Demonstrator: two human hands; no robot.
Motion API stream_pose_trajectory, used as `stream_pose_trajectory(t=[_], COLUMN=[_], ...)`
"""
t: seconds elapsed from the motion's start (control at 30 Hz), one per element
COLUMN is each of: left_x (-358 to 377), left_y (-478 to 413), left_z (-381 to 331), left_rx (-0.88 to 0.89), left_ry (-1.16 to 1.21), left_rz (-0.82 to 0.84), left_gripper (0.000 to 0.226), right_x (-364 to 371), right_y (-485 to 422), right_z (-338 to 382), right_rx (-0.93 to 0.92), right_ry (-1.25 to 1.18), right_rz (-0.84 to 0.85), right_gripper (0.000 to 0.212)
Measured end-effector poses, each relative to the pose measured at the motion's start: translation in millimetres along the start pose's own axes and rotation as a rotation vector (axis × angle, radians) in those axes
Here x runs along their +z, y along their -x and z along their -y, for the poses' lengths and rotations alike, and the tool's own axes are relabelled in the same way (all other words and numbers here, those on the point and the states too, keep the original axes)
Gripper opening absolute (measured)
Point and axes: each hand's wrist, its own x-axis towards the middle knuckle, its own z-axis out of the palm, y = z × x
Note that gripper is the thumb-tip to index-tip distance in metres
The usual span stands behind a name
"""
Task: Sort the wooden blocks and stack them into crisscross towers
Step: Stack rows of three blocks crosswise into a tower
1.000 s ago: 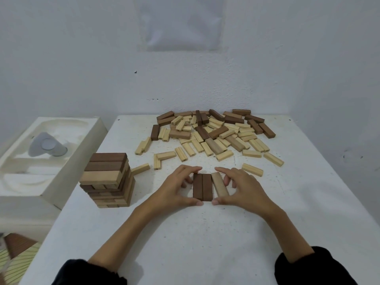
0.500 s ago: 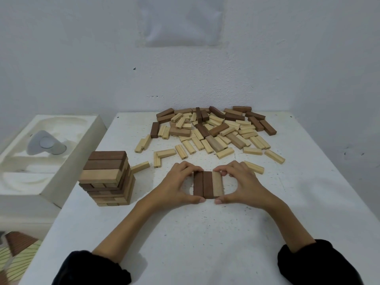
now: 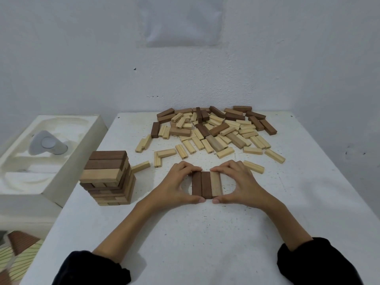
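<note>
Three blocks lie side by side as one row (image 3: 206, 184) on the white table (image 3: 205, 233): two dark brown, one light on the right. My left hand (image 3: 176, 185) curls round the row's left side, fingers at the far end, thumb at the near end. My right hand (image 3: 240, 182) holds the right side the same way. A finished crisscross tower (image 3: 108, 177) of mixed dark and light blocks stands to the left. A loose pile of blocks (image 3: 213, 130) lies at the back of the table.
A cream moulded tray (image 3: 49, 153) with a grey object (image 3: 46, 143) sits left of the table, lower down. A white wall stands close behind and to the right. Stray light blocks (image 3: 253, 166) lie just beyond my hands.
The light block, angled apart a second ago, now sits flush against the two dark ones. Both hands have closed in round the row.
</note>
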Motion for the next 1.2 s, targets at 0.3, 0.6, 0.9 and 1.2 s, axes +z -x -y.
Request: stream_pose_trajectory(t=[0.3,0.6,0.9,1.2], left_x=[-2.6,-39.8,-111.2,-165.2], left_y=[1.4,6.1,23.4,62.3], left_z=[-4.3,-37.4,-69.3,-33.6], left_rx=[-0.017,0.094,0.174,0.052], left_ry=[0.025,-0.077,-0.138,-0.154], left_rz=[0.003,-0.064,-0.134,-0.150], left_gripper=[0.073,0.075,0.061,0.066], right_x=[5.3,-31.4,-54.9,-13.9], right_y=[-1.0,2.8,-17.1,-56.2], right_z=[7.8,40.4,96.1,153.7], right_rx=[-0.024,-0.113,-0.268,-0.294], right_ry=[0.040,-0.073,-0.034,-0.001], right_rz=[-0.009,-0.074,-0.200,-0.182], right_gripper=[0.082,0.073,0.070,0.082])
